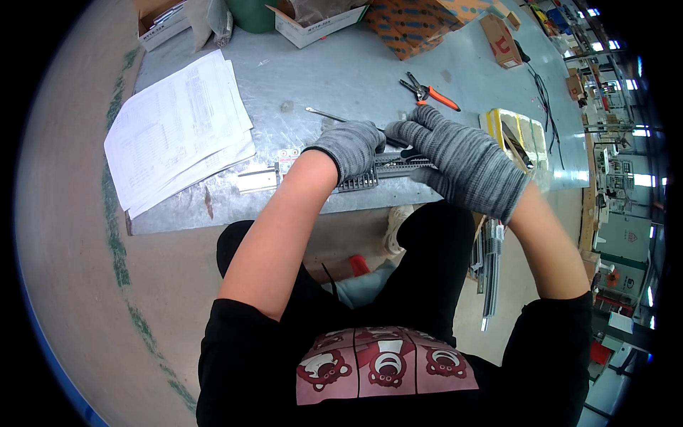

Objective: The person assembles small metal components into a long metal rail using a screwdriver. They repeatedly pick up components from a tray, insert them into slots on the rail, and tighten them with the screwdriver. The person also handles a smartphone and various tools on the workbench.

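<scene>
At the near edge of the bench (341, 78), our left hand (350, 147) presses down with its grip curled shut on the dark slotted rail (366, 178), seemingly to pin it flat. Our right hand (455, 160), at three o'clock from it, closes its grip on the same rail's other end and on a slim screwdriver (329, 115) whose shaft points to ten o'clock. Both wear grey knit gloves.

The rail lies along the bench edge, just beside a white labelled strip (265, 178) at nine o'clock, probably kept close for easy reach. Orange-handled pliers (429, 92) rest at twelve o'clock. A stack of white printed sheets (178, 132) sits at ten o'clock. Farther off stand a white open carton (316, 21), an orange patterned box (413, 25) and a small brown box (501, 41).
</scene>
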`<state>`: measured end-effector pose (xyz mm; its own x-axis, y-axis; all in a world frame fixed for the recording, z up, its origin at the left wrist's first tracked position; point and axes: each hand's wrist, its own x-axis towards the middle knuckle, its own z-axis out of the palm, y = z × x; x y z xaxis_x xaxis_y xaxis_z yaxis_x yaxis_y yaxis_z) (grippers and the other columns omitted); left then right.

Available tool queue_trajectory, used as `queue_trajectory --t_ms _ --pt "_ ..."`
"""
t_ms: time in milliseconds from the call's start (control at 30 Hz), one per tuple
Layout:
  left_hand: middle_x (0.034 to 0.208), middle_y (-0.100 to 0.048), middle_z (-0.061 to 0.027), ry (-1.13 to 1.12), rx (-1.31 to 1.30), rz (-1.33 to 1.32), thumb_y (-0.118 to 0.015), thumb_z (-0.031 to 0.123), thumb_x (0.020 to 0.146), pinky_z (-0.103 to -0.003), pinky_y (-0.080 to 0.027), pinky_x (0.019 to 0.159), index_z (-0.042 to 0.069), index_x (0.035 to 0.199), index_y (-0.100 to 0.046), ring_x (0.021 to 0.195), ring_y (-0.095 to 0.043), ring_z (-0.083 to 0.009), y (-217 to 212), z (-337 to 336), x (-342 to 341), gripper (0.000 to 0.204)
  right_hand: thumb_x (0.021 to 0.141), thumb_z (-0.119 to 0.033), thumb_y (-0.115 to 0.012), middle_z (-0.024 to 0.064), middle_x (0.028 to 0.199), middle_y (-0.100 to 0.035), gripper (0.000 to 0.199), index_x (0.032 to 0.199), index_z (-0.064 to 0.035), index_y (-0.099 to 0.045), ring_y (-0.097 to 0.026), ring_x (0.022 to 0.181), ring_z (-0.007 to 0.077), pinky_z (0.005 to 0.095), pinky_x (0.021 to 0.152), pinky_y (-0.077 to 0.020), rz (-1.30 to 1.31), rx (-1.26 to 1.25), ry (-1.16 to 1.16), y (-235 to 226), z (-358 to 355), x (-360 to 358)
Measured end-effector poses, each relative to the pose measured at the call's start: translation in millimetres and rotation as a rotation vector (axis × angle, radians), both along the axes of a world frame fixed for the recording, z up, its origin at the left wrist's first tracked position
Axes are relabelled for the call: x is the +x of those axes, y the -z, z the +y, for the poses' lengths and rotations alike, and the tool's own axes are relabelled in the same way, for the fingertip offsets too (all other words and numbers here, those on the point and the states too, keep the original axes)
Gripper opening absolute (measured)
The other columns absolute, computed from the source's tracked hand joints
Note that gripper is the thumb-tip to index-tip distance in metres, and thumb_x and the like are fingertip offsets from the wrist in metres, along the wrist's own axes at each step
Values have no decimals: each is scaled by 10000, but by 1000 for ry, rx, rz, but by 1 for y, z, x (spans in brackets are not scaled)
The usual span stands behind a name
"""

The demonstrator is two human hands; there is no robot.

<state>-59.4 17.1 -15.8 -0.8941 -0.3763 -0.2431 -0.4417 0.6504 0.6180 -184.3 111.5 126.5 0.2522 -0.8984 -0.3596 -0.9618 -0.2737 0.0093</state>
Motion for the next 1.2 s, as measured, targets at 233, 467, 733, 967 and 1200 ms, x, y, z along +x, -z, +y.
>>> queue_trajectory --t_ms 233,467,733,967,1200 --pt "993 -679 -174 7 19 -20 -655 229 848 -410 -511 845 46 1060 -653 927 -649 -334 3 0 -7 280 858 -99 -591 137 1045 -554 411 1263 -113 -528 -627 832 311 417 767 -518 171 152 111 0 -8 3" --pt "994 -681 -172 16 16 -16 -668 213 832 -406 -511 845 49 1059 -660 918 -653 -328 5 -3 -3 280 827 -124 -648 136 1066 -559 470 1275 -117 -504 -630 821 318 417 697 -530 210 170 86 0 -14 5" --pt "968 -672 -168 10 29 -122 -650 178 828 -405 -504 848 45 1033 -664 923 -646 -323 -12 -1 -7 245 853 -145 -607 147 1044 -568 335 1182 -91 -569 -634 855 335 421 791 -519 81 100 -30 -1 -8 3" --pt "936 -671 -168 3 -15 42 -656 212 834 -410 -505 831 56 1025 -670 908 -646 -326 5 0 -3 248 847 -143 -621 151 995 -569 309 1145 -80 -572 -603 926 334 424 783 -497 -88 39 -29 3 -4 -10" --pt "959 -679 -152 11 -27 30 -648 216 841 -404 -507 832 64 1035 -672 909 -652 -308 -2 0 -1 247 867 -148 -597 130 1002 -557 304 1166 -100 -567 -619 849 314 417 744 -509 -1 23 27 -3 -5 -2"
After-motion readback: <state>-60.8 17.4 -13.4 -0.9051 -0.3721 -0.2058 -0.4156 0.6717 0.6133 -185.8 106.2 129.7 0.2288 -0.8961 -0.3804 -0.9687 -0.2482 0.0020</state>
